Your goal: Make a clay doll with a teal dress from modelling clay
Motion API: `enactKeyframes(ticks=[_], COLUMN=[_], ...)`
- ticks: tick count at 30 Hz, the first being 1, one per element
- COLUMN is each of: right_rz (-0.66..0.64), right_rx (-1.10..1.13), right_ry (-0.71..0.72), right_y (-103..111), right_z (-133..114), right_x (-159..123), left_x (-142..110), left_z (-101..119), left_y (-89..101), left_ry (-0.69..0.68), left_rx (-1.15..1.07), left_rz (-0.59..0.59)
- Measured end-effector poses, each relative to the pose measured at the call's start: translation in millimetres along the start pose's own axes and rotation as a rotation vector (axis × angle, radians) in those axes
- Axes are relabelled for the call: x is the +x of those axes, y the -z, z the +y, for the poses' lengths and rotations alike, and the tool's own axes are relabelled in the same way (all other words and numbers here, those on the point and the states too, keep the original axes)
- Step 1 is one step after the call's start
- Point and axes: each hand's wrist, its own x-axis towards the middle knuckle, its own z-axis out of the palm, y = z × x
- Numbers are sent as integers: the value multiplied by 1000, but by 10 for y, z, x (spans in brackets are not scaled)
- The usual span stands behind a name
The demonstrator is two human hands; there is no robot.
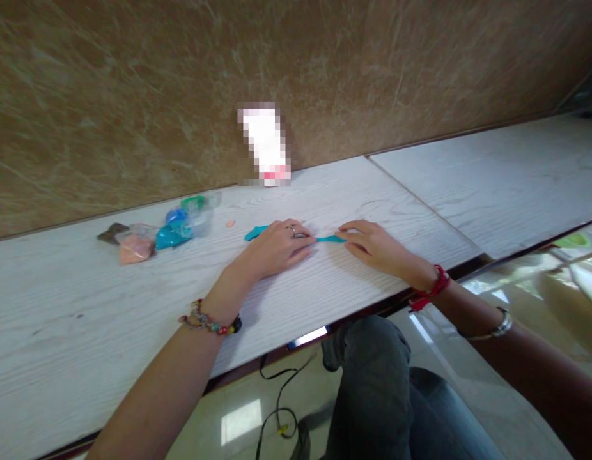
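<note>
A thin strip of turquoise modelling clay (328,239) stretches between my two hands, just over the white wood-grain surface. My left hand (280,248), with a ring on one finger, lies across it with its fingertips closed on the strip. A wider flap of the same clay shows beyond this hand's left side; the part beneath is hidden. At the strip's right end, my right hand (373,248) pinches it between thumb and fingers. A small peach clay bit (230,223) lies apart, to the left of the turquoise flap.
Several clear bags of clay lie at left, among them a peach bag (135,246), a turquoise bag (174,234) and a green one (194,202). A pixelated bright object (266,144) leans on the brown marbled wall. Below the front edge, a black cable (278,409) lies on the floor.
</note>
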Motion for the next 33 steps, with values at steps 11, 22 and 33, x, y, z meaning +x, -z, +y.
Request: enactKeyframes(ticks=[11,22,33], right_rz=[-27,-37,-61], right_rx=[29,-44,-93], right_ry=[24,29,89], right_y=[0,-30,-46], right_z=[58,31,-8], right_x=[40,52,66], left_x=[1,-11,-9], left_z=[8,-3,-8], left_y=[3,-13,-17], left_ry=[11,8,6], left_rx=[-11,5,22], left_rz=[-18,-13,-8])
